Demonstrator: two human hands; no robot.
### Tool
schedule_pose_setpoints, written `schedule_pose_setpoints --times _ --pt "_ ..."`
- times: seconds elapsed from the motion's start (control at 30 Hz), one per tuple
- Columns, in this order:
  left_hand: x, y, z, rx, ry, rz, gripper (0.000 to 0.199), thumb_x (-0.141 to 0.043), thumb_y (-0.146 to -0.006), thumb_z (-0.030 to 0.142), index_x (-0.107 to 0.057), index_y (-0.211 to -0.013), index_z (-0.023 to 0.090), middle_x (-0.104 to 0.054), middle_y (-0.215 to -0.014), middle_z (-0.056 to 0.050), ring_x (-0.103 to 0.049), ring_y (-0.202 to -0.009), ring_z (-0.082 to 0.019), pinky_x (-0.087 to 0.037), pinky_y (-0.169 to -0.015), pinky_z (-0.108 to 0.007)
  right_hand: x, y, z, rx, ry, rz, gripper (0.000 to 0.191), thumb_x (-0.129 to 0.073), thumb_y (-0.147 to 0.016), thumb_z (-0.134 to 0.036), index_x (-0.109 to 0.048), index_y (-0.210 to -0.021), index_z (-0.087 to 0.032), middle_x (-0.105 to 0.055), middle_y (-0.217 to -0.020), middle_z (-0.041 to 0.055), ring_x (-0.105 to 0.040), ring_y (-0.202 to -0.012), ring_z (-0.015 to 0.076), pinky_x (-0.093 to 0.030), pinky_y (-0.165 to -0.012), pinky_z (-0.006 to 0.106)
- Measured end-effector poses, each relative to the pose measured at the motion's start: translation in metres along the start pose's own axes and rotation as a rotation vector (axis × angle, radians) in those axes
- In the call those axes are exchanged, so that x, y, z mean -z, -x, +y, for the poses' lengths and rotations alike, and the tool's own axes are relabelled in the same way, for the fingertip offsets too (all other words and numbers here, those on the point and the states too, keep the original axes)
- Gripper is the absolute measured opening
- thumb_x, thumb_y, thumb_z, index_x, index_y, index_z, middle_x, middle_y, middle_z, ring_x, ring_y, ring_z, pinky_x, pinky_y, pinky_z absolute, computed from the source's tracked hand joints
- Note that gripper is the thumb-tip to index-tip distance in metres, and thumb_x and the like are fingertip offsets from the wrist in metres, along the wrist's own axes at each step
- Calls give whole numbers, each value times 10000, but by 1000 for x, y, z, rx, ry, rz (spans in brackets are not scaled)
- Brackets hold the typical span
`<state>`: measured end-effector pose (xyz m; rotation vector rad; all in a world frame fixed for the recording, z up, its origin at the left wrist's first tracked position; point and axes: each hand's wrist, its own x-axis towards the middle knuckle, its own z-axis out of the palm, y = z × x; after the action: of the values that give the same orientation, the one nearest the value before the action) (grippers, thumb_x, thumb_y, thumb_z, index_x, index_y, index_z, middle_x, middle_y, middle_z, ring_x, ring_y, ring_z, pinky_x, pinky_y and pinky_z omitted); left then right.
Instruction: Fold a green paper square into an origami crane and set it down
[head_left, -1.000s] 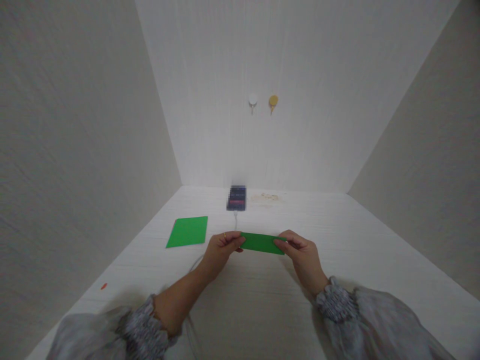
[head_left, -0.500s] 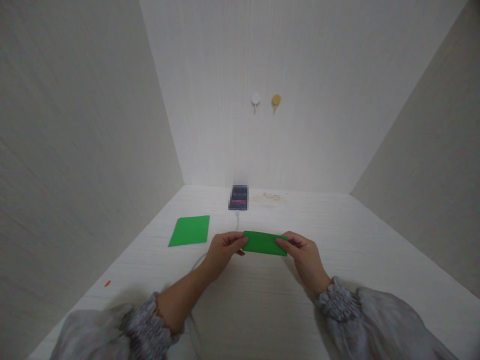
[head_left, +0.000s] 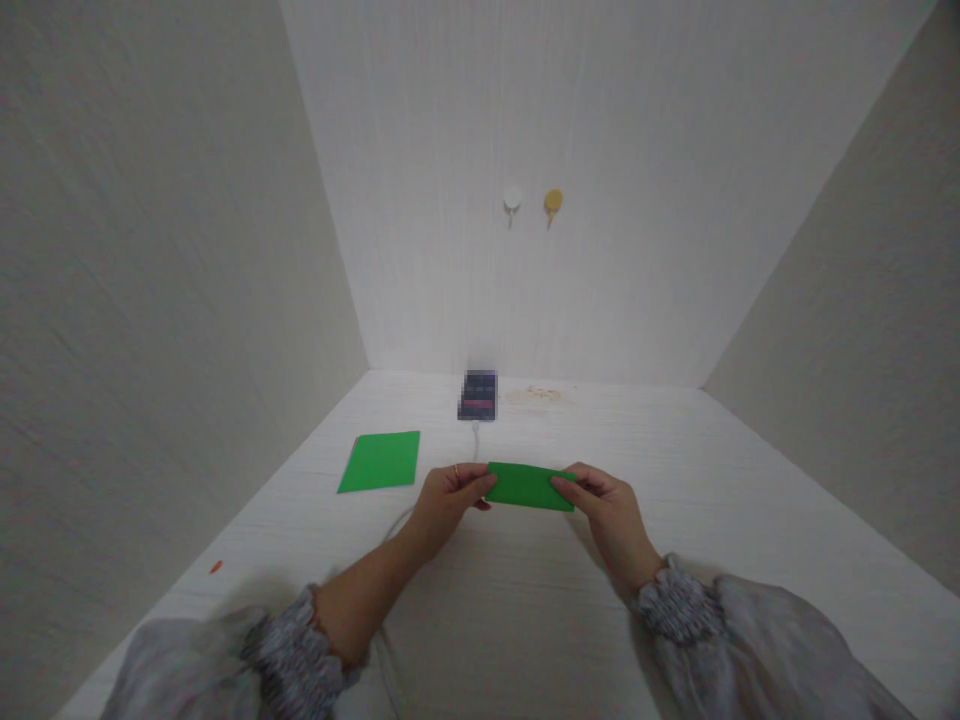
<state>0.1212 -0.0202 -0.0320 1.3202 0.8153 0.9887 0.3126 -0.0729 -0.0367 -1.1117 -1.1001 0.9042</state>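
A green paper strip [head_left: 529, 487], longer than it is tall, is held up above the white table between my two hands. My left hand [head_left: 448, 508] pinches its left end, with the thumb on the front face. At the right end, my right hand [head_left: 609, 512] pinches the strip between thumb and fingers. The fingers behind the paper are partly hidden. To the left of my left hand, a flat green sheet [head_left: 381, 461] lies on the table.
A phone with a blurred screen [head_left: 478, 396] stands near the back wall, its white cable [head_left: 475, 440] running behind my left arm. White [head_left: 512, 198] and yellow [head_left: 553, 200] hooks are on the wall. A small red mark [head_left: 216, 567] is at the left.
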Motion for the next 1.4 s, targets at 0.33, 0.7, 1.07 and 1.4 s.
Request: schedule_pose_setpoints --times 0.33,0.7,1.07,1.4 --pt "13 -4 -10 -242 -331 -48 177 -584 -718 286 -669 -809 161 -672 -824 -51 -599 -767 -167 -464 -752 -309 15 -12 0 101 331 -228 115 -627 -688 -265 -618 -632 -166 -574 -591 -6 -524 -587 137 -407 -573 264" --pt "22 4 13 -890 -1205 -575 197 -441 -802 128 -613 -893 159 -620 -865 -65 -506 -829 -147 -422 -751 -271 33 -1 -3 886 936 -577 150 -443 -816 -112 -582 -800 -166 -588 -789 61 -505 -768 165 -426 -690 333" --pt "17 16 5 -1012 -1416 -697 191 -402 -849 167 -590 -873 155 -622 -837 -67 -538 -778 -144 -414 -728 -268 37 18 -6 876 1021 -737 216 -392 -844 -97 -584 -760 -152 -608 -850 78 -524 -822 174 -451 -730 336" --pt "12 21 9 -918 -1460 -681 180 -411 -834 162 -590 -838 154 -615 -826 -76 -540 -756 -147 -408 -710 -268 37 20 -7 817 1048 -740 203 -412 -825 -77 -598 -820 -157 -619 -819 73 -544 -781 165 -461 -703 309"
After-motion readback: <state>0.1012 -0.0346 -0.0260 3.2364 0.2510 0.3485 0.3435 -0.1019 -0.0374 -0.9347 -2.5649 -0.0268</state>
